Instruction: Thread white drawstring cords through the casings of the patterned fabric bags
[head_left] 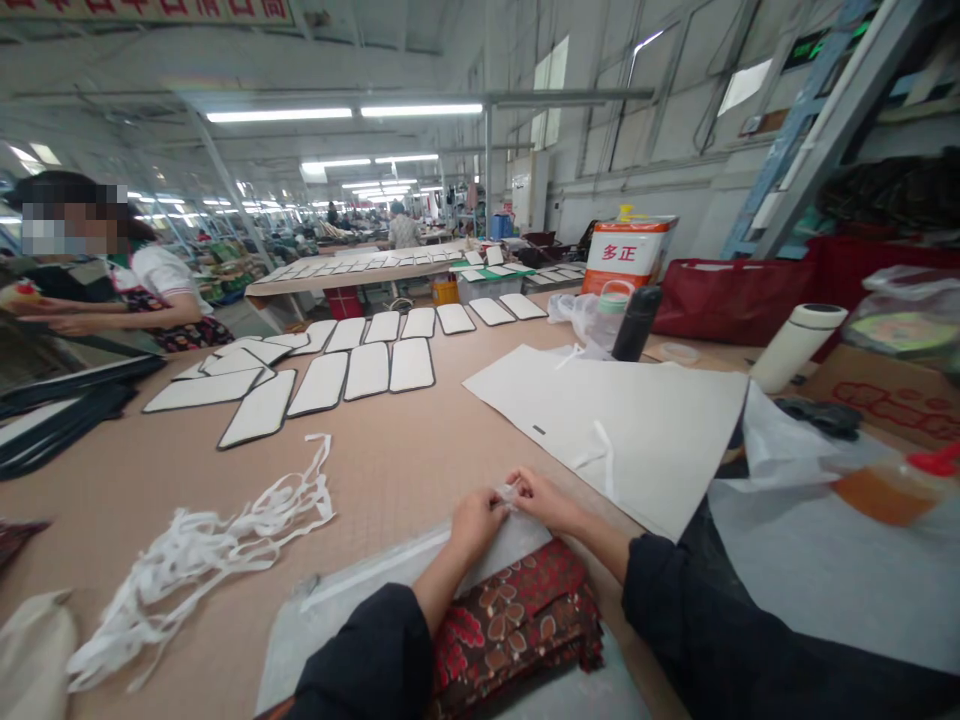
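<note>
Tan worktop (390, 470) all across, plain. White strips (202, 560) in a tangle, no print. Rows of white panels (322, 385), each rimmed in black. Between the dark navy sleeves (712, 630) lies a cloth (517, 620), deep red and brown with pale flowers all over. The film (360, 590) pinched by left hand (474, 522) and right hand (544, 500) is see-through and whitish. Big sheet (637, 420) off-white. Bottle (636, 322) black, flask (795, 345) cream, bag (727, 300) dark red.

Pinched scrap (508, 492) too small to identify.
</note>
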